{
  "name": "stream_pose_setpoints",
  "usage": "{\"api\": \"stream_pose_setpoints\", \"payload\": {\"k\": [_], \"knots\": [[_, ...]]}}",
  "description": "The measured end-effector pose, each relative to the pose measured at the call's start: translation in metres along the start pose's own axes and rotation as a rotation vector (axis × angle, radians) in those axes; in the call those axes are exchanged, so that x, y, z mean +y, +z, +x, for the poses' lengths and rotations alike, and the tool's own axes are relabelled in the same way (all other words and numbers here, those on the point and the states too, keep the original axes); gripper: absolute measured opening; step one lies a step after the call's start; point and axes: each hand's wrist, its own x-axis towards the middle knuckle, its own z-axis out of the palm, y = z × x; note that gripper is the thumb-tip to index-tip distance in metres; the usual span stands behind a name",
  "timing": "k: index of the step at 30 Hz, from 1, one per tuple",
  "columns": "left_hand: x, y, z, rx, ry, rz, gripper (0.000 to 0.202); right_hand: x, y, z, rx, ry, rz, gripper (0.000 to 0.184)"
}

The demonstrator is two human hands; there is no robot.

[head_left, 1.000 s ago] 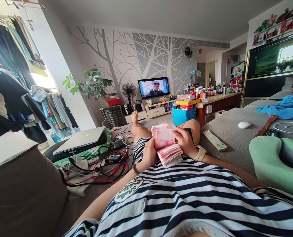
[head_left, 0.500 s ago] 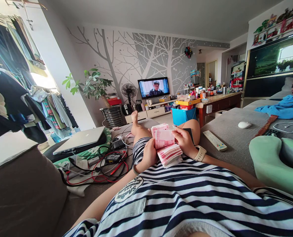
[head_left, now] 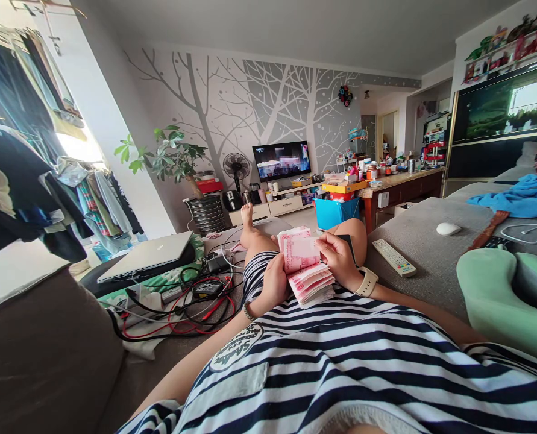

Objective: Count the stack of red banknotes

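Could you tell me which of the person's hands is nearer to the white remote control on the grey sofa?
The right hand: it holds the banknotes just left of the remote control. The left hand is beyond the notes.

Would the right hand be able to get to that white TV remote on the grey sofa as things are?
Probably yes. The remote control lies in the open on the sofa just beside the right hand with nothing between, but that hand now grips the banknotes with the left hand.
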Motion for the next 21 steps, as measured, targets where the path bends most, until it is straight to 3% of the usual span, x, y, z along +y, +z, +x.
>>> {"api": "stream_pose_setpoints", "payload": {"k": [9, 21], "knots": [[-0.011, -0.006, 0.002, -0.058, 0.199, 0.308, 0.021, -0.007, 0.001, -0.001, -0.016, 0.019, 0.028, 0.037], [-0.010, -0.006, 0.003, -0.043, 0.210, 0.263, 0.020, -0.009, 0.002, -0.001, -0.015, -0.003, 0.013, 0.040]]}}
